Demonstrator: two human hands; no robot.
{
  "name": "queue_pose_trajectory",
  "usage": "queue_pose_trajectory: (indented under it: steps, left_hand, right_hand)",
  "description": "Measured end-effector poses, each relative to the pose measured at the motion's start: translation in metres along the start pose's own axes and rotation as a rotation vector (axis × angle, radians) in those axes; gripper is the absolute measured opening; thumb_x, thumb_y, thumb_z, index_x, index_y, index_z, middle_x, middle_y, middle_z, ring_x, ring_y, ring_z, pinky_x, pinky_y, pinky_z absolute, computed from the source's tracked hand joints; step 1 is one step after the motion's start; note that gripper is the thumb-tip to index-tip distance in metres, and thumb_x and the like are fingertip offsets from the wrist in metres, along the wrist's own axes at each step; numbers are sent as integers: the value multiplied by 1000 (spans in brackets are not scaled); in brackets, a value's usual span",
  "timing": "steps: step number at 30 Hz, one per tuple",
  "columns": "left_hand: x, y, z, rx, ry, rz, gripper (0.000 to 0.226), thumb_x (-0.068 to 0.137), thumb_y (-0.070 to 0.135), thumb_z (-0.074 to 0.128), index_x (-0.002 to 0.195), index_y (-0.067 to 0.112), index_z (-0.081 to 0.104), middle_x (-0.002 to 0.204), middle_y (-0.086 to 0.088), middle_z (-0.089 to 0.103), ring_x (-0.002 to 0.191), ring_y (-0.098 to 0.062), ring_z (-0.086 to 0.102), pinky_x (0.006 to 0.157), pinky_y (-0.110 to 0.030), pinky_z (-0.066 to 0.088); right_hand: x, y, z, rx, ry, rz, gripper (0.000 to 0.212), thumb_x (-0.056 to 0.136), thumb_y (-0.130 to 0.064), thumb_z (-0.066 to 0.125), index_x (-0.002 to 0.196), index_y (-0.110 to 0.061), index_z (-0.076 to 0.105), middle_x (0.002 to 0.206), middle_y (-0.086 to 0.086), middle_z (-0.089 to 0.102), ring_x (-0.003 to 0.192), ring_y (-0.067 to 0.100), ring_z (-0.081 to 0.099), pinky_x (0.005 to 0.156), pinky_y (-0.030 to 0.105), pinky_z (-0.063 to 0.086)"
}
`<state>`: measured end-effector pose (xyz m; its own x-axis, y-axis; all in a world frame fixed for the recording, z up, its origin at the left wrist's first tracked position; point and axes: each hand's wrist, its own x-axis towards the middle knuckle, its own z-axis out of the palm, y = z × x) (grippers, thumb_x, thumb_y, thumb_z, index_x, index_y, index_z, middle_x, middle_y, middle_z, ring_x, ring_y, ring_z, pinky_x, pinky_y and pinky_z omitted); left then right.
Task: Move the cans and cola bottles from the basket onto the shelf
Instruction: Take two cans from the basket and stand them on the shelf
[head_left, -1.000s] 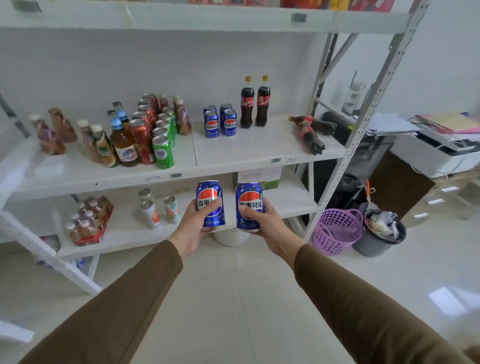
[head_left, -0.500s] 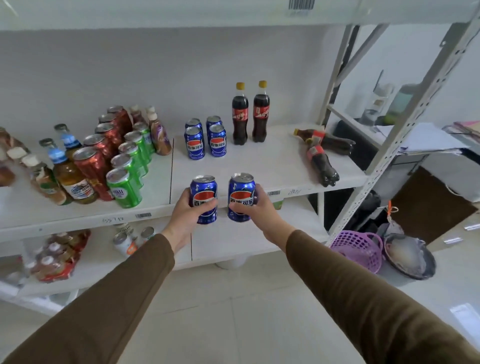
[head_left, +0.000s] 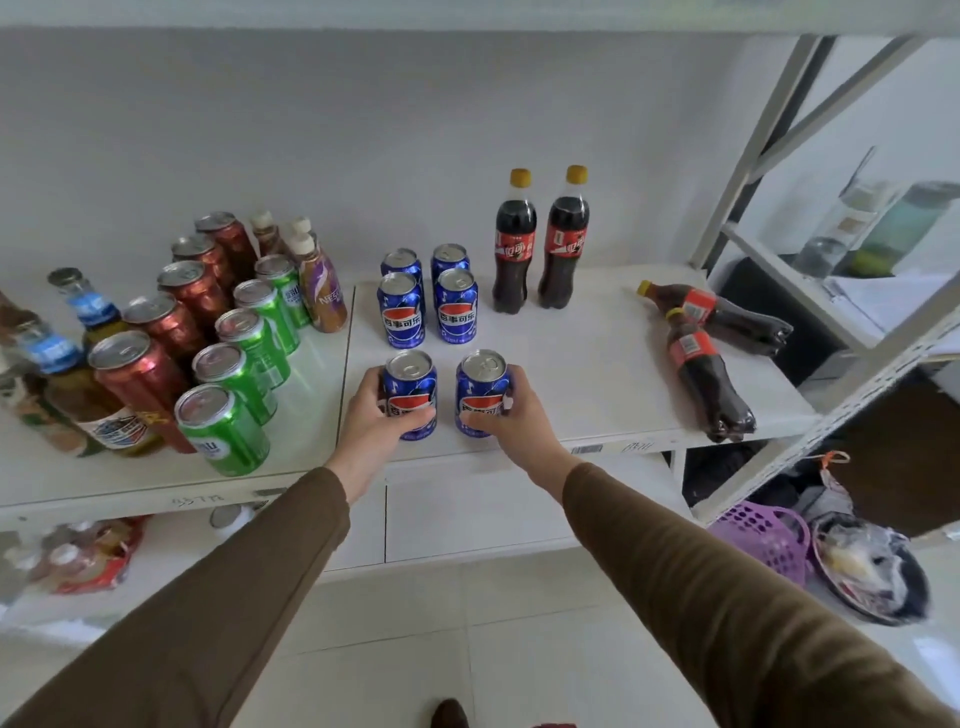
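Observation:
My left hand (head_left: 371, 418) grips a blue cola can (head_left: 410, 387) and my right hand (head_left: 511, 415) grips a second blue cola can (head_left: 480, 387). Both cans stand upright on the white shelf (head_left: 597, 364) near its front edge, side by side. Just behind them stand several more blue cans (head_left: 428, 293) in two rows. Two cola bottles (head_left: 540, 241) with yellow caps stand upright at the back. Two more cola bottles (head_left: 701, 358) lie on their sides at the shelf's right end. The purple basket (head_left: 763, 535) sits on the floor at the lower right.
Green cans (head_left: 244, 364), red cans (head_left: 166, 332) and glass bottles (head_left: 78, 364) fill the shelf's left half. The shelf's metal upright (head_left: 841, 400) slants across the right. A dark bin (head_left: 872, 571) with rubbish stands beside the basket. A lower shelf holds a packet of small bottles (head_left: 78, 556).
Both hands have carried the two blue cans up and forward from below the shelf edge onto the shelf. The view has moved closer to the shelf.

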<state>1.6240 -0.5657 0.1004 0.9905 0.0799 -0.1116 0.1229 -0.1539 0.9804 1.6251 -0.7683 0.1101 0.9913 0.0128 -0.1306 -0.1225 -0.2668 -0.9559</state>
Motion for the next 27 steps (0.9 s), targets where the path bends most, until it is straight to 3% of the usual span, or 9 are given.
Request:
queue_pose_trajectory:
  steps: [4,7,10,20,27]
  left_hand:
    - [21,0,1,-19,-2,2,69,75,12,88,132,28,52,124,9,66,114,-9,64,100,-35,52]
    - [36,2,0,-39,11,6,71,76,9,86,134,27,49,126,7,66,115,-11,64,99,-34,52]
    - [50,3,-1,-20,27,12,72,76,8,86,132,29,46,129,6,64,117,-12,63,99,-34,51]
    - [73,2,1,28,66,12,74,77,9,86,135,32,47,131,10,63,119,-8,62,105,-39,50]
    - [75,3,6,23,100,28,74,77,10,86,133,36,46,132,11,62,122,-10,60,107,-43,49]
  right_hand:
    - [25,1,8,11,14,0,75,79,-13,85,137,-23,40,132,-6,55,120,15,56,99,32,53]
    - [41,-4,11,21,5,-10,74,80,-11,84,137,-22,38,124,-11,52,111,9,55,79,13,49]
    - [59,-6,13,32,-6,-11,71,82,-10,82,137,-22,37,119,-14,51,106,7,56,70,8,47]
    - [98,-1,20,20,32,-41,73,82,-13,82,140,-26,38,141,-2,51,122,14,55,101,31,50]
    - [103,-3,21,17,48,-35,73,83,-15,82,140,-25,38,142,-2,51,119,11,53,100,31,48]
